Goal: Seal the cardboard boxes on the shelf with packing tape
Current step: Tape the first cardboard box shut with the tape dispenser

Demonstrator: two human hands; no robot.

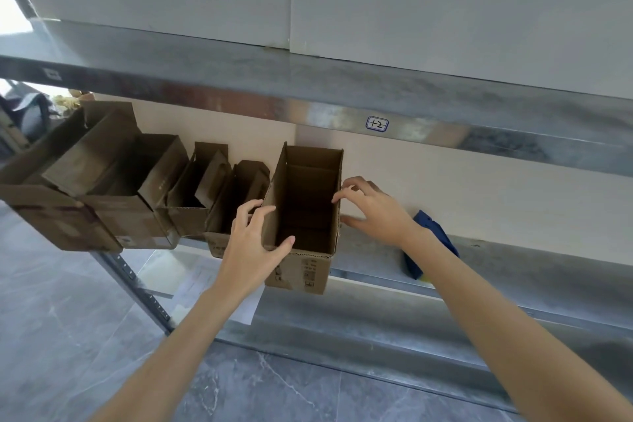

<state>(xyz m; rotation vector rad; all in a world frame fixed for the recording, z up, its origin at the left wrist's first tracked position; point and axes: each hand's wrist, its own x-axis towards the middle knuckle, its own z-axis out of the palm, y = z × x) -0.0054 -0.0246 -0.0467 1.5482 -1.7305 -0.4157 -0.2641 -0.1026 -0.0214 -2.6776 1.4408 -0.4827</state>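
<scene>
An open brown cardboard box (305,212) stands on the metal shelf (513,250), its flaps up and its front end over the shelf's edge. My left hand (251,243) grips the box's left wall, thumb inside near the front corner. On the other side, my right hand (373,211) holds the right wall, fingertips curled over its top edge and thumb against the outside. To the left stands a row of several more open cardboard boxes (137,188). A blue object (428,243) lies on the shelf behind my right forearm; I cannot tell what it is.
An upper shelf (308,86) hangs low over the boxes, with a small label (377,123) on its front rail. A pale wall backs the shelf. The shelf's upright post (137,284) slants down at the left. Grey tiled floor (274,387) lies below.
</scene>
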